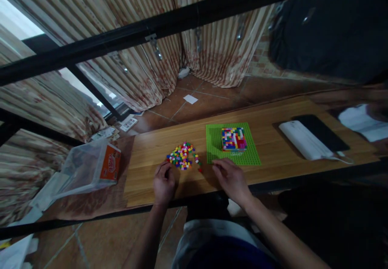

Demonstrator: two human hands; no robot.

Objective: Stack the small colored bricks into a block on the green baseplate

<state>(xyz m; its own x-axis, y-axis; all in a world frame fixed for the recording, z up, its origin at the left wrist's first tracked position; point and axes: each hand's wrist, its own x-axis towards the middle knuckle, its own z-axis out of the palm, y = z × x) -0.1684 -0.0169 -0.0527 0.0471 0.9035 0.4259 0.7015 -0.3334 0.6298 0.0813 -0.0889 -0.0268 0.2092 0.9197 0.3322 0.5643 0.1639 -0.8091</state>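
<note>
A loose pile of small colourful toy bricks (182,155) lies on the wooden board, with a few strays trailing off its right side. My left hand (164,182) is at the pile's lower left edge, its fingers curled into a pinch; whatever they may hold is too small to make out. To the right, a green studded baseplate (214,139) carries a low block built of multicoloured bricks (234,139). By the baseplate's lower left corner is my right hand (230,178), thumb and fingertips brought together. Anything between those fingertips cannot be made out.
A clear plastic bin (87,168) with an orange label stands left of the wooden board (145,184). A white power bank-like object (303,139) and a dark flat phone-like slab (324,131) lie at the right. Another person's arm (377,111) shows at the far right. A black bar (182,18) crosses above.
</note>
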